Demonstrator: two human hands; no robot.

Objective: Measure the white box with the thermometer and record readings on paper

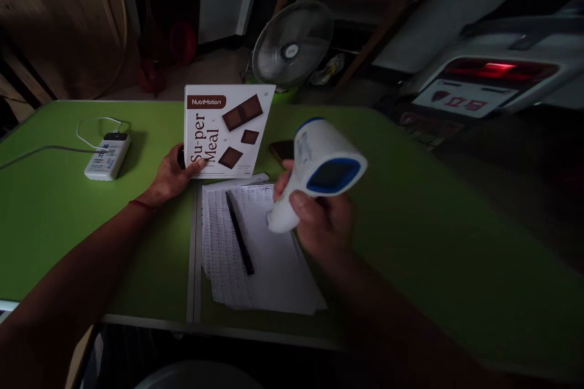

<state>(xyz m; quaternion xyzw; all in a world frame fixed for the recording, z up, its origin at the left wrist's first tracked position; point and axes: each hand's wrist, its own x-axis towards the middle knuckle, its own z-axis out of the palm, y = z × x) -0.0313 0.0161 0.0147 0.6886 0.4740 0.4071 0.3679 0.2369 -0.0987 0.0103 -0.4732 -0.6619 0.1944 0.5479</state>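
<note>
My left hand [176, 170] grips the lower left corner of a white box [228, 134] with brown chocolate pieces printed on it, holding it upright with the front facing me. In my right hand [323, 219] is a white infrared thermometer [314, 158] with a blue-rimmed dark screen, my fingers wrapped round its handle. It hangs above the table, to the right of the box and apart from it. Below both hands lie handwritten papers [274, 255], with a black pen [239, 231] across them. A dark flat object [281, 151] rests behind the thermometer, partly hidden.
The green table [155, 255] carries a white power strip [108, 157] with cables at the left. Past its far edge stands a fan [292, 42]. A vehicle's rear with a red light [499, 67] shows at the right. A round wooden board [59, 18] leans at the far left.
</note>
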